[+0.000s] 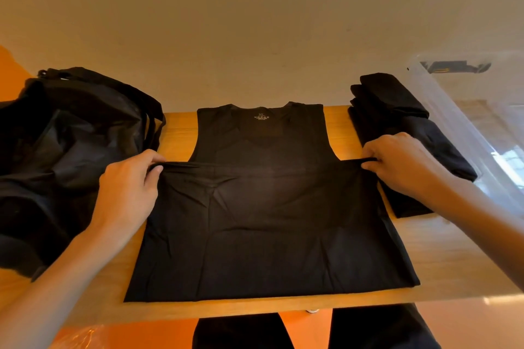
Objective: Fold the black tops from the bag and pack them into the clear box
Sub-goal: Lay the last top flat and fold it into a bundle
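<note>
Left hand (129, 178) and right hand (397, 161) pinch the black top's (266, 221) folded-up hem corners on the table (442, 252)

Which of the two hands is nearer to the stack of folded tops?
Right. The right hand pinches a corner of the spread top just beside the stack of folded tops. The left hand pinches the opposite corner, next to the bag.

bag (65, 150) left, top (263, 221) centre, folded stack (397, 127) – box (467, 122) right

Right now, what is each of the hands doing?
Left hand: pinching the black tank top by its folded-up hem, left corner.
Right hand: pinching the same hem, right corner.
</note>
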Demonstrator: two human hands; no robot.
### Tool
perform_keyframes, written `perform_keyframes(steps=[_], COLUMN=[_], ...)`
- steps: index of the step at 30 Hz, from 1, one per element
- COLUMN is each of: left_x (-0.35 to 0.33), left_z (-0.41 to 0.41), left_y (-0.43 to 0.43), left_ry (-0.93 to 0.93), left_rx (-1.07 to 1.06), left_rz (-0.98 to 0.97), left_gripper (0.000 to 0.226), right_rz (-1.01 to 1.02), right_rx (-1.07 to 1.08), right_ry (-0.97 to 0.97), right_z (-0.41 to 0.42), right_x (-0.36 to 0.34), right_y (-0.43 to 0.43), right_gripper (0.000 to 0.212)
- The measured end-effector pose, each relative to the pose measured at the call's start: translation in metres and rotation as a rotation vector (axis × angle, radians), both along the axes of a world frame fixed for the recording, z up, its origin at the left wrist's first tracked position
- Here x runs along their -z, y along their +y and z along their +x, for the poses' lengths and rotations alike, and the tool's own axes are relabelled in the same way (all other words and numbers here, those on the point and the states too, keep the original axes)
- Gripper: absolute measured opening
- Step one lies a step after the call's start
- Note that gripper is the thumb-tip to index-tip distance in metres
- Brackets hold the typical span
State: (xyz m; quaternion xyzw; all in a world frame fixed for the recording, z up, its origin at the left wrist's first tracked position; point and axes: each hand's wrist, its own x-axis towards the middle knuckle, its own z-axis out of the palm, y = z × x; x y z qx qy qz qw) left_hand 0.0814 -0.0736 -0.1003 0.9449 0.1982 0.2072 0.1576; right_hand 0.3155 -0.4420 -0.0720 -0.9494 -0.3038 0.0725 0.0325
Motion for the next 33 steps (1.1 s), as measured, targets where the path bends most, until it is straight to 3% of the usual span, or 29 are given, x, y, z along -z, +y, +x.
perform_keyframes(steps=[4, 8, 12, 17, 22, 25, 28, 30, 33], left_x=[-0.017, -0.029, -0.031, -0.023, -0.008, -0.002, 0.006, 0.019, 0.050], left_z=[-0.012, -0.015, -0.001, 0.022, 0.049, 0.059, 0.052, 0.043, 0.031], left_y=[-0.005, -0.003, 0.004, 0.009, 0.016, 0.011, -0.024, -0.053, -0.065], left_ry=[-0.072, -0.083, -0.070, -0.044, 0.056, 0.145, 0.167, 0.281, 0.462], left_rx=[-0.017, -0.079, -0.091, -0.059, -0.060, -0.115, -0.020, 0.095, 0.110], left_rz=[-0.006, -0.025, -0.029, 0.038, 0.069, 0.036, 0.055, 0.119, 0.177], left_gripper=[0.013, 0.012, 0.011, 0.009, 0.010, 0.029, 0.057, 0.070, 0.077], right_rz=[0.084, 0.210, 0.299, 0.228, -0.075, -0.201, -0.049, 0.052, -0.047], right_rx=[0.030, 0.064, 0.101, 0.050, -0.030, -0.066, -0.132, -0.161, -0.132], right_ry=[0.135, 0.240, 0.157, -0.087, -0.300, -0.355, -0.375, -0.262, -0.026], right_z=[0.003, 0.012, 0.026, 0.039, 0.049, 0.041, 0.011, -0.021, -0.047], right_x=[-0.020, -0.039, -0.041, -0.020, -0.003, 0.001, 0.014, 0.025, 0.057], right_y=[-0.013, -0.023, -0.018, 0.003, 0.027, 0.039, 0.045, 0.054, 0.065], right_gripper=[0.002, 0.008, 0.009, 0.011, 0.016, 0.006, 0.037, 0.052, 0.078])
